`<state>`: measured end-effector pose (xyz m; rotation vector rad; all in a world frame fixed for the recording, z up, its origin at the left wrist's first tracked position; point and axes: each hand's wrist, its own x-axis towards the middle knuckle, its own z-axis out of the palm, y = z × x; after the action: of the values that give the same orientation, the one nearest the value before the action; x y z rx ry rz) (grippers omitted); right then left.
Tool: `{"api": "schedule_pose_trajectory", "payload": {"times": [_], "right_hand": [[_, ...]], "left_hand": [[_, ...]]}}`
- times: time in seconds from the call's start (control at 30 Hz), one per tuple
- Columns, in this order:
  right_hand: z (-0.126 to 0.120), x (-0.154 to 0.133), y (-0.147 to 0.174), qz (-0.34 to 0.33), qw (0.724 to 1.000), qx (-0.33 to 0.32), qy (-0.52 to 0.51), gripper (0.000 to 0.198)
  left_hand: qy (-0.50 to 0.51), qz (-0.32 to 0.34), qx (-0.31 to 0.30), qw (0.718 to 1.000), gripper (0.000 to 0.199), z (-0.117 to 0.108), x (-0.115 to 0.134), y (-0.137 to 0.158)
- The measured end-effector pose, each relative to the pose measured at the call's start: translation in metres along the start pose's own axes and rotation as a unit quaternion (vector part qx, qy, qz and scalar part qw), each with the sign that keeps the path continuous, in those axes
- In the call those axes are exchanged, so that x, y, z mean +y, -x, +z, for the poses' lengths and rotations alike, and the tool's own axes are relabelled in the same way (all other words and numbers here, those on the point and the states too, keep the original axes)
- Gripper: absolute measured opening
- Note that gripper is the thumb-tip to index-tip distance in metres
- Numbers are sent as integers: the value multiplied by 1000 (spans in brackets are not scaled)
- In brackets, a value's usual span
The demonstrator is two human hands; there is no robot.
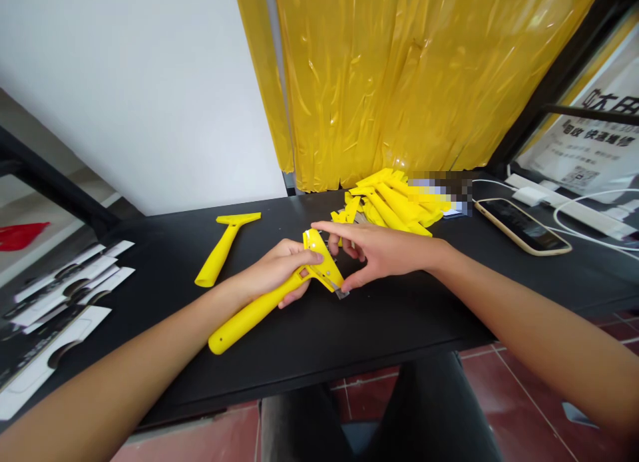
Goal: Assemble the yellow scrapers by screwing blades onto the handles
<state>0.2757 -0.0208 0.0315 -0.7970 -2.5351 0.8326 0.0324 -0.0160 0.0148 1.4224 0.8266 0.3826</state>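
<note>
A single head-worn camera viewed the black table (399,315) from above its near edge, facing forward and down, at close range.

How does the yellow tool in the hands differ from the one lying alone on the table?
The held tool is gripped by the left hand, with the right hand at its head; the lone tool lies on the table. The held tool shows a metal piece jutting from its head; the lone tool shows none. Both are yellow, with a handle and wider head.

Phone (522,226) near white power strip (582,212); yellow plastic curtain (389,82) behind; red floor tiles (519,395).
</note>
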Motion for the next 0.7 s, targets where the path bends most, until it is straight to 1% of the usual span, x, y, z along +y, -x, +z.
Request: {"api": "schedule_pose_trajectory", "payload": {"times": [0.37,0.6,0.7], "right_hand": [[5,3,-4,-33,999,28,27,100],[9,11,-6,-44,998,24,-22,102],[10,12,-6,-38,999,21,-21,101]], "left_hand": [[22,-7,-22,1000,34,-2,1,0],[28,-3,-23,999,32,-3,0,0],[27,-6,-29,999,29,-3,-1,0]]}}
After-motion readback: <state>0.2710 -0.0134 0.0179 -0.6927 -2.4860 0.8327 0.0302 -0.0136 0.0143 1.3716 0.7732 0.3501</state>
